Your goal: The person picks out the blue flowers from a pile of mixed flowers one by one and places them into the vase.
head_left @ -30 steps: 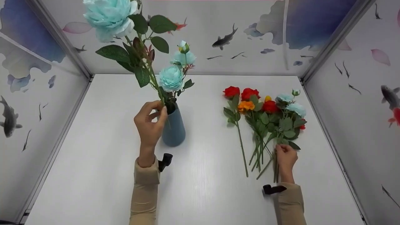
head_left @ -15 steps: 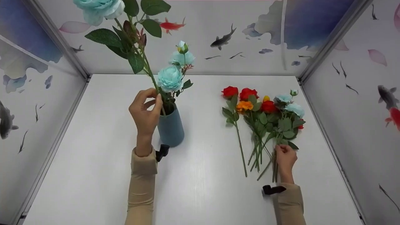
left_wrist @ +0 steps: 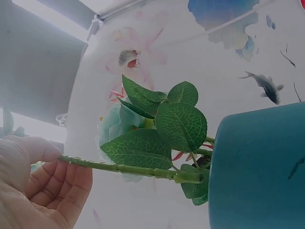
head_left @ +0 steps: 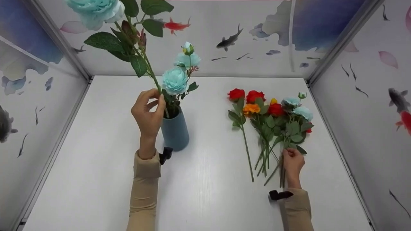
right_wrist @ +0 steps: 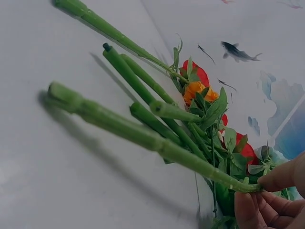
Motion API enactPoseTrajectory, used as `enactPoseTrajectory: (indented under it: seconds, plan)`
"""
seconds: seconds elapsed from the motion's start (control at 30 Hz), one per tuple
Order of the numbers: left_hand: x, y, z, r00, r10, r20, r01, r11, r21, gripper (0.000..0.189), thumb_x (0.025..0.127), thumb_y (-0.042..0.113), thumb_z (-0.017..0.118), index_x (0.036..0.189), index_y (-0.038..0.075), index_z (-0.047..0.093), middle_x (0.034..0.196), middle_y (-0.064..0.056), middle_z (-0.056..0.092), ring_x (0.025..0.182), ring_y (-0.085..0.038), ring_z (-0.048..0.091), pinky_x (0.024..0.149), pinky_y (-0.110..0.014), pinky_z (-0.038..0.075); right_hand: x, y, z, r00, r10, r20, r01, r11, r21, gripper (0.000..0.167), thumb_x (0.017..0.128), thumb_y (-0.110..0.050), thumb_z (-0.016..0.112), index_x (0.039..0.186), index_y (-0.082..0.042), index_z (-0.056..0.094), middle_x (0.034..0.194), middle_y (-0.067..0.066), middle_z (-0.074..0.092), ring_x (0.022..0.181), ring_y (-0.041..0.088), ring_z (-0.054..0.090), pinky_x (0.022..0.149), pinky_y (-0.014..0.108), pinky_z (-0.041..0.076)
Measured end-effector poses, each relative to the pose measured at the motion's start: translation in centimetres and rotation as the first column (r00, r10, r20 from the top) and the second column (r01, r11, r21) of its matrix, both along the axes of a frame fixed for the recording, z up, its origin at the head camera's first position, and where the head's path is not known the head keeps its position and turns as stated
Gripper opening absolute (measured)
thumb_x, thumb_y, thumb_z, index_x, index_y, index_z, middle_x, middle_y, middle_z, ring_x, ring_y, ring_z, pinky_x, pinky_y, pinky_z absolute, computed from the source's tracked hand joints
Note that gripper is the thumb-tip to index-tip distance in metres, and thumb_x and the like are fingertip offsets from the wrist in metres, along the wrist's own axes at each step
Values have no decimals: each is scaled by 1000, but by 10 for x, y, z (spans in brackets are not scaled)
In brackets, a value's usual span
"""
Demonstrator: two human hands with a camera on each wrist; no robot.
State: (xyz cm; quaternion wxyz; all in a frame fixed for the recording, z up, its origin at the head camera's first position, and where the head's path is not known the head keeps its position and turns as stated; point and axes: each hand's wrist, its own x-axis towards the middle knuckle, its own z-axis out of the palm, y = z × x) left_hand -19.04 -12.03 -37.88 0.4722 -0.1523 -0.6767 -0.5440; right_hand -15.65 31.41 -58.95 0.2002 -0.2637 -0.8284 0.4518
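My left hand point(head_left: 148, 112) pinches the green stem point(left_wrist: 128, 169) of a tall light-blue artificial flower point(head_left: 96, 11), whose bloom is cut off by the top of the head view. The stem's lower end is at the mouth of a blue vase point(head_left: 175, 133); I cannot tell whether it is inside. Another light-blue flower point(head_left: 175, 81) with a bud stands in the vase. On the right, my right hand point(head_left: 293, 163) pinches a flower stem point(right_wrist: 143, 136) between thumb and fingers. That stem lies among the pile, its cut end raised slightly off the table.
Red roses point(head_left: 255, 96), an orange flower point(head_left: 251, 109) and light-blue flowers point(head_left: 302, 113) lie in a pile on the white table point(head_left: 205, 179). One red rose point(head_left: 236, 94) lies a little apart at the pile's left. Printed panels point(head_left: 205, 48) enclose the table's back and sides.
My left hand has moved up and slightly left, raising the tall flower. Its stem end has gone from in front of the vase to the vase mouth. My right hand stays put.
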Motion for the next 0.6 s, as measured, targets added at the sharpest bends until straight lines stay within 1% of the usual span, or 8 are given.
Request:
enactPoseTrajectory:
  seconds: [0.1, 0.2, 0.3, 0.43, 0.6]
  plan:
    - [6, 4, 10, 1000, 1, 15, -1, 1000, 3, 14, 76, -20, 59, 89, -18, 61, 79, -24, 59, 74, -26, 59, 65, -21, 53, 0, 1, -1, 1000, -2, -10, 2, 1000, -2, 15, 85, -7, 63, 90, 7, 66, 74, 7, 62, 59, -4, 45, 56, 13, 37]
    - [6, 4, 8, 1000, -1, 21, 1, 1000, 5, 14, 76, -20, 59, 89, -18, 61, 78, -23, 59, 73, -26, 58, 65, -20, 53, 0, 1, -2, 1000, 4, -24, -4, 1000, -6, 14, 85, -7, 63, 90, 6, 66, 74, 7, 62, 59, -3, 46, 56, 13, 37]
    - [-2, 0, -2, 1000, -1, 22, 1, 1000, 0, 14, 76, -20, 59, 90, -18, 61, 79, -23, 59, 74, -26, 59, 65, -20, 53, 1, 1, -2, 999, 10, -35, -10, 1000, -8, 14, 85, -7, 63, 89, 6, 66, 75, 9, 63, 59, -3, 47, 55, 13, 37]
    - [-12, -4, -18, 1000, 0, 31, 0, 1000, 0, 16, 77, -18, 61, 92, -14, 64, 80, -22, 60, 75, -26, 59, 64, -20, 53, 0, 1, -2, 999, 6, -35, -6, 1000, -4, 14, 84, -7, 63, 88, 6, 66, 73, 7, 63, 59, -4, 47, 55, 13, 37]
    - [-15, -7, -27, 999, -6, 34, 6, 1000, -8, 16, 79, -13, 63, 94, -9, 66, 82, -17, 62, 76, -24, 60, 64, -21, 53, 0, 1, -2, 1000, 2, -25, -2, 1000, -3, 15, 84, -6, 64, 88, 8, 65, 73, 7, 62, 58, -5, 46, 56, 13, 37]
